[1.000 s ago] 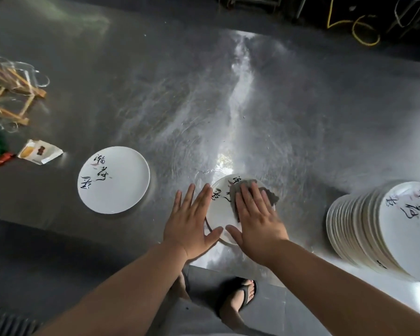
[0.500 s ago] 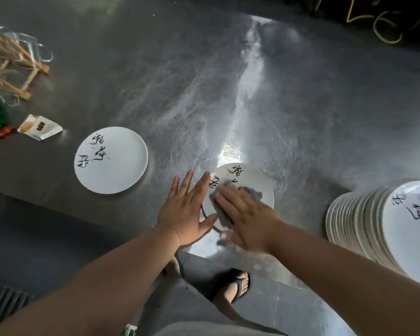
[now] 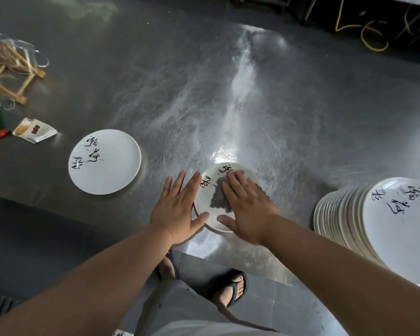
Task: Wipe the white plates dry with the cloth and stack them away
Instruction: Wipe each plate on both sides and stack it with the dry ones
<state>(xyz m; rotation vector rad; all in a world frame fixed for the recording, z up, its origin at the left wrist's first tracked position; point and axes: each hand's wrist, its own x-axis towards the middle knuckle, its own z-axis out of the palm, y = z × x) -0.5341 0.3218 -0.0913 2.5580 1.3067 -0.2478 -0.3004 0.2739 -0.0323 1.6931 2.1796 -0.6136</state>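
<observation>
Currently wiping: my flat right hand [image 3: 249, 208] presses the cloth [image 3: 217, 202] onto the plate [image 3: 212, 221], my spread left hand [image 3: 177, 209] bracing its rim. Next, I'd lift and stack it.

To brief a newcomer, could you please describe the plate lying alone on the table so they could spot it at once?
On the steel table, look left of the left hand, near the small sachet. The lone white plate lies flat there with nothing on it, unlike the plate under the grey cloth or the tall plate stack at right.
</observation>
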